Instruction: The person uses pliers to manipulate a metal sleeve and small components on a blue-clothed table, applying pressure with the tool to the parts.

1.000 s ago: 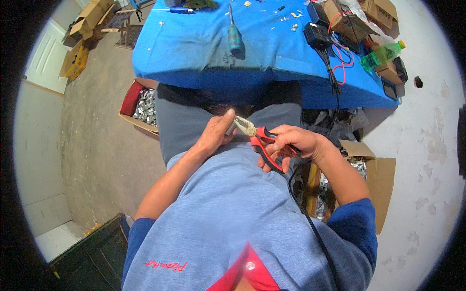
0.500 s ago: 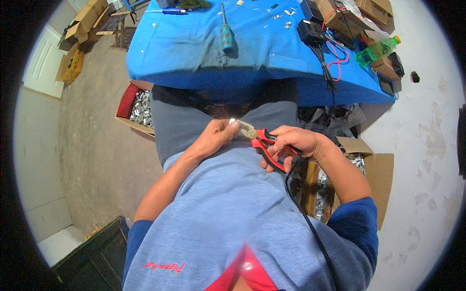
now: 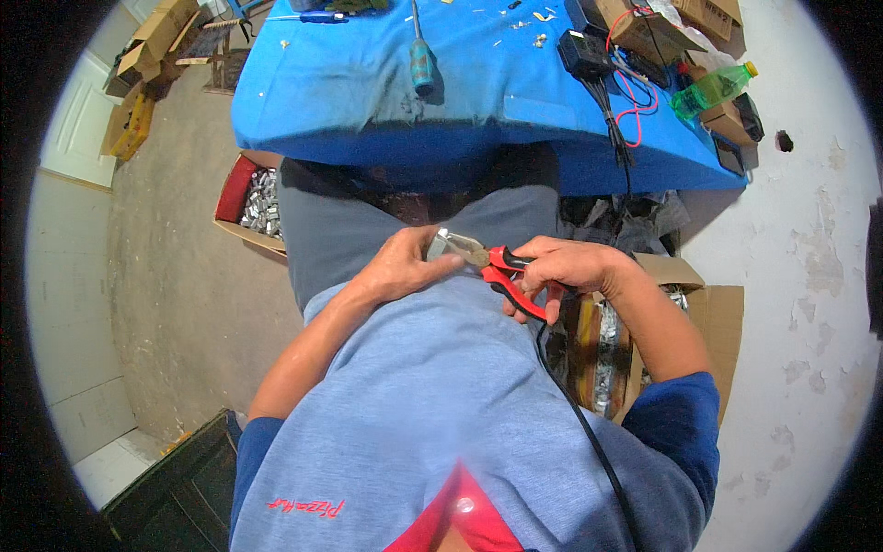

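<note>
My right hand [image 3: 575, 267] is wrapped round the red-and-black handles of a pair of pliers [image 3: 520, 294], with the jaws pointing left toward my other hand. At the jaw tips is a small, shiny, silvery piece [image 3: 439, 243], partly hidden and too blurred to name. My left hand [image 3: 402, 264] has its thumb and forefinger bent around this piece. Both hands are above my lap, close to my shirt front.
Ahead, a blue-covered table [image 3: 340, 101] bears a teal-handled screwdriver [image 3: 421, 69], black adapters [image 3: 584, 55] with cables, and a green bottle [image 3: 713, 92]. Boxes of metal parts stand at left [image 3: 241, 198] and right [image 3: 717, 340]. A black cord [image 3: 589, 428] crosses my shirt.
My left thumb has shifted slightly right and down, showing more of the silvery piece. The pliers' handles look closer together. The view has shifted a little.
</note>
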Demonstrator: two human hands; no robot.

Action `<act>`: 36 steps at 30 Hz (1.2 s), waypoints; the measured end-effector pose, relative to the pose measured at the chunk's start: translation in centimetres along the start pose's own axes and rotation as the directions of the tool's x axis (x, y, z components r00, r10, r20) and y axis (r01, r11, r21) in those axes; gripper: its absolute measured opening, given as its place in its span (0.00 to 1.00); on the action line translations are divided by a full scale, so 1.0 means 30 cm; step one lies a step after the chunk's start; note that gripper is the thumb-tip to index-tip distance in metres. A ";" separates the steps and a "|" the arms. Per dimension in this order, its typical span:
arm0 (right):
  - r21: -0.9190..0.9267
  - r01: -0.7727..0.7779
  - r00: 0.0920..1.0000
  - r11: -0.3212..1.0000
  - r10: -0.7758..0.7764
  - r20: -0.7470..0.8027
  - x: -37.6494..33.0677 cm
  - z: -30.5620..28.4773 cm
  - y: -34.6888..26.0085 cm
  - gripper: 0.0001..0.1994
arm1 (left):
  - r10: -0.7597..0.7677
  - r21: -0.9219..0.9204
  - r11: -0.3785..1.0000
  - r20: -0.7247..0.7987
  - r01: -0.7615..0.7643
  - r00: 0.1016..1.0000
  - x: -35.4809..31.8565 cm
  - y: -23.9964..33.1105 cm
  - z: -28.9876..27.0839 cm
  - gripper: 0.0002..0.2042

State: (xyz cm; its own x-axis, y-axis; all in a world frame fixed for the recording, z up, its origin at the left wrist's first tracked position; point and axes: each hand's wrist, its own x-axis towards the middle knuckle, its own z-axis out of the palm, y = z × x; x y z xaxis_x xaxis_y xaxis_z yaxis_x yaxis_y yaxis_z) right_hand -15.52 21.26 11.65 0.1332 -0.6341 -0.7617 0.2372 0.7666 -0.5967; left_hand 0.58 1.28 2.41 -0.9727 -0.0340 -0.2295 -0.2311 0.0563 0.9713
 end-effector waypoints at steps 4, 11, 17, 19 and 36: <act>-0.061 -0.057 0.998 0.997 0.055 -0.039 0.010 0.004 0.001 0.27 | -0.011 0.249 0.968 -0.121 0.041 0.993 0.002 0.016 -0.001 0.16; -0.007 -0.039 0.995 0.999 0.038 -0.088 0.038 0.025 -0.004 0.17 | 0.059 0.465 0.883 -0.240 0.061 0.969 0.014 -0.005 0.000 0.15; 0.026 -0.005 1.000 1.000 0.006 -0.029 0.063 0.013 -0.012 0.18 | 0.150 0.574 0.816 -0.327 0.070 0.933 0.036 -0.030 0.009 0.15; 0.032 0.007 0.999 0.999 -0.006 -0.036 0.075 0.013 -0.019 0.17 | 0.153 0.572 0.816 -0.356 0.085 0.922 0.036 -0.025 0.010 0.15; 0.148 0.053 0.998 0.987 -0.049 -0.035 0.071 0.024 -0.028 0.13 | 0.163 0.522 0.850 -0.393 0.074 0.905 0.026 -0.026 0.010 0.13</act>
State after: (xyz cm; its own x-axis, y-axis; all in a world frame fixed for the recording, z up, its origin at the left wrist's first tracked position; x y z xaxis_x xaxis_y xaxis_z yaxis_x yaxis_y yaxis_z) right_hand -14.73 19.19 10.70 0.0877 -0.6666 -0.7402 0.3841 0.7083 -0.5923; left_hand 0.00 1.53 1.45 -0.9102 -0.4134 -0.0251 -0.2786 0.5663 0.7757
